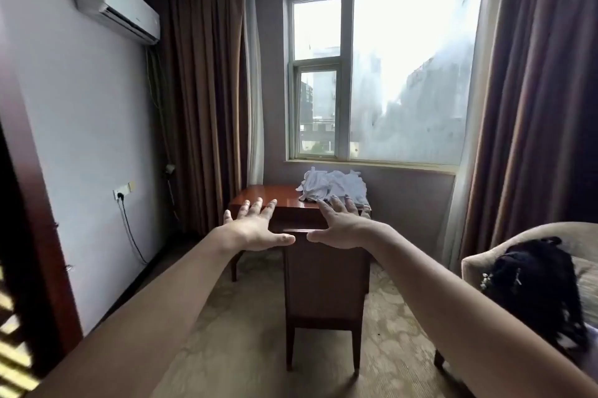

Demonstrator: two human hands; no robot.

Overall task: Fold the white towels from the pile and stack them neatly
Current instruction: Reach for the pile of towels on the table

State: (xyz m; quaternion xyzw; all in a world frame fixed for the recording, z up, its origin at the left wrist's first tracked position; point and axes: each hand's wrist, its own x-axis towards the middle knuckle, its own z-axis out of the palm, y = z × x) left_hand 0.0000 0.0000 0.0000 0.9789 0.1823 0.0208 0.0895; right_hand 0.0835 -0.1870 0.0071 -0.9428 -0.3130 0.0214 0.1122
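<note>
A loose pile of white towels (333,185) lies on the right part of a reddish wooden table (262,198) under the window. Both my arms reach out straight ahead at chest height, well short of the table. My left hand (257,229) is spread flat, palm down, fingers apart, holding nothing. My right hand (339,224) is spread the same way, and its fingertips overlap the front of the towel pile in the view without touching it.
A wooden chair (326,287) stands pushed in at the table's near side, its back toward me. An armchair (550,235) with a dark garment (537,287) on it sits at the right. Brown curtains (200,90) flank the window; carpet lies between me and the table.
</note>
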